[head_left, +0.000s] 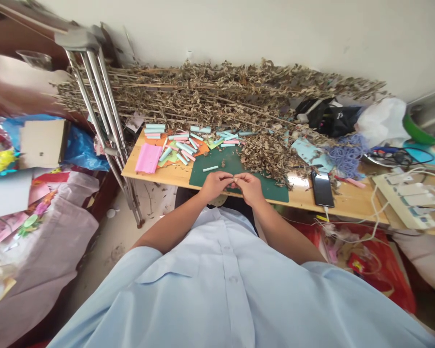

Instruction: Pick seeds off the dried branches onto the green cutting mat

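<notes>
My left hand [217, 184] and my right hand [249, 186] meet fingertip to fingertip over the front edge of the green mat [217, 161]. Both are pinched closed; whatever lies between the fingertips is too small to make out. Just beyond my left hand a thin pale green roll [210, 168] lies on the mat. A heap of dry crumbled leaves [266, 157] covers the mat's right part. Several blue and pink paper rolls [184, 147] lie at the left, beside a pink paper stack [148, 158].
Long dried plant stalks [203, 92] span the table's back. Metal crutches [103, 101] lean at its left end. At the right are a phone [322, 187] on a cable, purple yarn [348, 155] and a white power strip [404, 200].
</notes>
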